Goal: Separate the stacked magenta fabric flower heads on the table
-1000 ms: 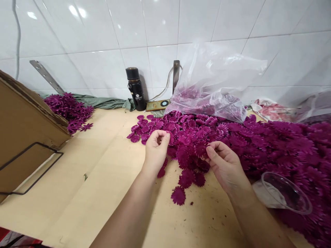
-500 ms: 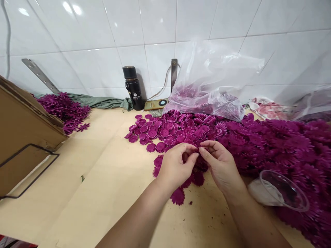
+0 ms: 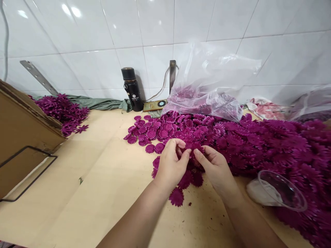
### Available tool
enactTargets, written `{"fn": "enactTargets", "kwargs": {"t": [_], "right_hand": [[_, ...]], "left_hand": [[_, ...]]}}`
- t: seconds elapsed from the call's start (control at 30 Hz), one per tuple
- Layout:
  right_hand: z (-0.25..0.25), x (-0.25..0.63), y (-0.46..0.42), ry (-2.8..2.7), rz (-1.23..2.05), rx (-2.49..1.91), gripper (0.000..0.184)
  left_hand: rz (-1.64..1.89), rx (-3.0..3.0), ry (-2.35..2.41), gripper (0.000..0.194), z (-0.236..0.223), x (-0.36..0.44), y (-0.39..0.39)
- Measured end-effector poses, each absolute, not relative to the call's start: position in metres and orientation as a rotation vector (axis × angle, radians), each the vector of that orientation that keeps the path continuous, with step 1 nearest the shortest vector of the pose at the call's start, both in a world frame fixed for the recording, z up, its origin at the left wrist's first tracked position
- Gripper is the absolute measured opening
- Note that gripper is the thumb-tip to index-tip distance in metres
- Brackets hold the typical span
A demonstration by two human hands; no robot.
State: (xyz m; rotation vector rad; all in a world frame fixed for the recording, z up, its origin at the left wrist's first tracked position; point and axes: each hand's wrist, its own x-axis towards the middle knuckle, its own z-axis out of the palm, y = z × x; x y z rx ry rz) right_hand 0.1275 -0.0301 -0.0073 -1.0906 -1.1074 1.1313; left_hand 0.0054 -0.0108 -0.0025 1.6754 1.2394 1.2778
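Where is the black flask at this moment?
In the head view the black flask stands upright against the tiled wall, left of centre, between the green cloth and the clear plastic bag.

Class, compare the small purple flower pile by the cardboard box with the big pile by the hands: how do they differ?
The small pile lies far left against the wall, untouched; the big pile spreads across the right, and the left hand and right hand pinch a flower at its edge. Both are purple.

Bottle (image 3: 131, 89) behind petals (image 3: 232, 137), box (image 3: 23, 134) left
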Motion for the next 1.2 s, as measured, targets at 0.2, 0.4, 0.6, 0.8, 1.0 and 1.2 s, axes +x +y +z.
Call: {"fn": "enactTargets", "kwargs": {"t": [0.2, 0.4, 0.6, 0.8, 1.0, 1.2], "right_hand": [[-0.008, 0.131, -0.031, -1.175, 1.107, -1.068, 0.032], [-0.007, 0.131, -0.031, -1.220, 1.123, -1.026, 0.037], [-0.008, 0.131, -0.029, -1.166, 1.197, -0.950, 0.039], [-0.007, 0.130, -0.030, -1.194, 1.199, -0.990, 0.038], [-0.001, 0.127, -0.038, -1.246, 1.146, -0.994, 0.031], [0.001, 0.126, -0.039, -1.225, 1.139, -1.022, 0.021]], "left_hand": [[1.319, 1.804, 1.020, 0.015, 0.001, 0.003, -0.010], [1.147, 1.638, 0.887, 0.015, 0.007, -0.002, -0.005], [1.129, 1.531, 0.908, 0.011, 0.011, -0.001, -0.007], [1.221, 1.477, 1.013, 0.006, 0.008, 0.006, -0.011], [1.377, 1.023, 1.145, 0.018, 0.008, -0.006, 0.002], [1.476, 0.850, 1.078, 0.009, 0.014, -0.024, 0.013]]}}
